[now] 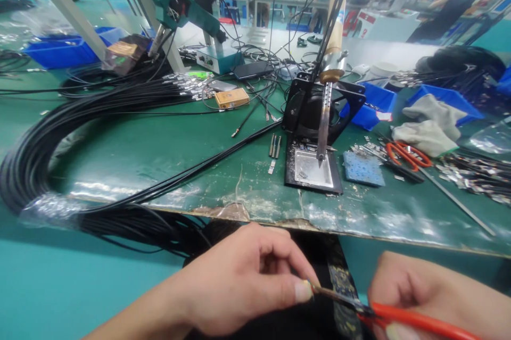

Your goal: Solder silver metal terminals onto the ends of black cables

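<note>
One left hand is pinching a tiny piece between thumb and forefinger, near the bench edge; one right hand is gripping a red-handled tool, its long axis running crosswise, tip pointing at those fingertips.

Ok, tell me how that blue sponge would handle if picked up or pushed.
The blue sponge looks pitted with holes, so it's probably light and squashy. Being a flat slab, it would likely slide rather than roll.
</note>
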The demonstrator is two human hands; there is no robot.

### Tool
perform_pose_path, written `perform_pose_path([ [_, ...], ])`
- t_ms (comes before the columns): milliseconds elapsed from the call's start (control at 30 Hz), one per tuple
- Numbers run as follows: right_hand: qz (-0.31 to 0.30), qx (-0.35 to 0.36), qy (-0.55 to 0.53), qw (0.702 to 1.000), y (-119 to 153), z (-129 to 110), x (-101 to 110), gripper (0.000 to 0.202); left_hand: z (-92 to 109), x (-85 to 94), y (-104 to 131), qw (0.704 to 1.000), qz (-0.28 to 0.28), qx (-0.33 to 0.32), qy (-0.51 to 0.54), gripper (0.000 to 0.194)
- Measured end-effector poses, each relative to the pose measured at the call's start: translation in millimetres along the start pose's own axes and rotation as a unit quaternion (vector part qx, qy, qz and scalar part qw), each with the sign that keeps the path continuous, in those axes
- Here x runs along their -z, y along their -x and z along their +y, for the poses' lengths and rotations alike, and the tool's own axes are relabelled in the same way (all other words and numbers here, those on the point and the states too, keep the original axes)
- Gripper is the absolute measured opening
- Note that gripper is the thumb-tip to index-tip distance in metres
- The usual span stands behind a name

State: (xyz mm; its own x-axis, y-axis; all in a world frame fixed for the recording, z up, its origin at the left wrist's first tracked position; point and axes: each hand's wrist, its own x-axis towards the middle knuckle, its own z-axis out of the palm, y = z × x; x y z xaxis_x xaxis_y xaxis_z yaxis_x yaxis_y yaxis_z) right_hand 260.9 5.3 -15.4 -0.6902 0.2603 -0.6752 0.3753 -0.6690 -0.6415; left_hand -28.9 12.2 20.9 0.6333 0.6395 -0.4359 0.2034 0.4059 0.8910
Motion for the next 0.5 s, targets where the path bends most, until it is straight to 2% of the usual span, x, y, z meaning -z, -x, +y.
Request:
perform_pose_path([
  [133,0.011,-0.004,-0.016,1.000,0.5,-5.9,-1.1,0.032,-0.6,1.1,0.4,1.000,-0.008,-0.002,0.008,0.025],
  [300,-0.010,0.009,0.024,1.000,1.4,-10.1,0.5,0.044,-0.8,1.3,-0.9,1.000,-0.021,0.005,0.002,0.025],
  [500,0.016,-0.013,0.059,0.998,7.2,-16.8,0.4,0.029,-0.1,1.5,-2.4,0.999,-0.031,0.008,-0.012,0.025],
])
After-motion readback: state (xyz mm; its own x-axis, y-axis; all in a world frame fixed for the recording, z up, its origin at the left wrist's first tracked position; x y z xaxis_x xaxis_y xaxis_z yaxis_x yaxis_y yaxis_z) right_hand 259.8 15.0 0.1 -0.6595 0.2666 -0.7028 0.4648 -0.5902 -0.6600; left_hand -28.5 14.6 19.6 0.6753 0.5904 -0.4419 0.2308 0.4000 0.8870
